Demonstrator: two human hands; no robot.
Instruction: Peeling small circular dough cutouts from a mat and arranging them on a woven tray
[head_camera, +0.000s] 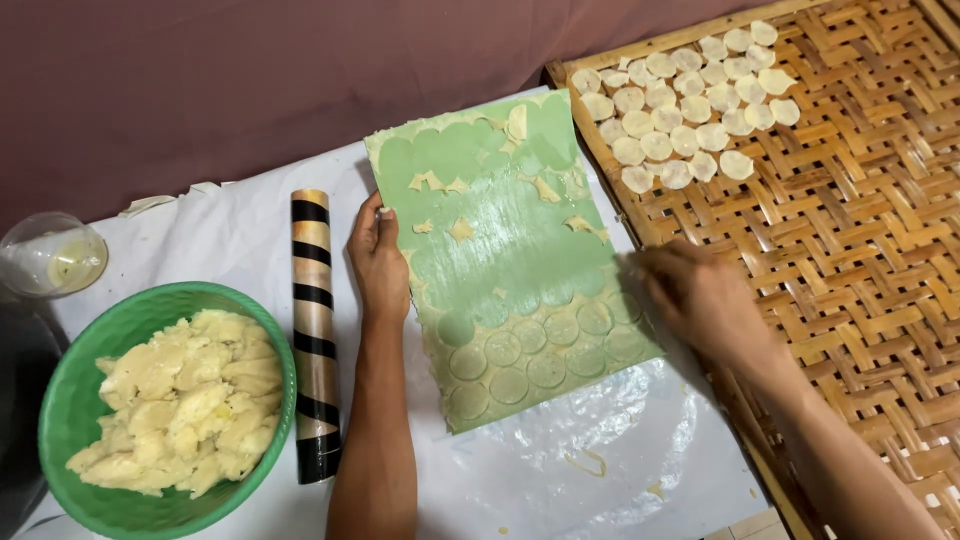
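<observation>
I'm pinning the green board (500, 250) with my left hand (378, 262), fingers clamped on its edge, while my blurred right hand (700, 295), fingers seemingly together, is lifting dough discs (530, 355), which could tear if peeled hastily.

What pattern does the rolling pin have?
The rolling pin has black and tan bands, seen in the head view.

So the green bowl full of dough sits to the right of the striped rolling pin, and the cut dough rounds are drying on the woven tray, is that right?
Not quite. In the head view the green bowl of dough sits to the left of the striped rolling pin, not the right. The rest holds: the cut dough rounds do lie on the woven tray.
</observation>
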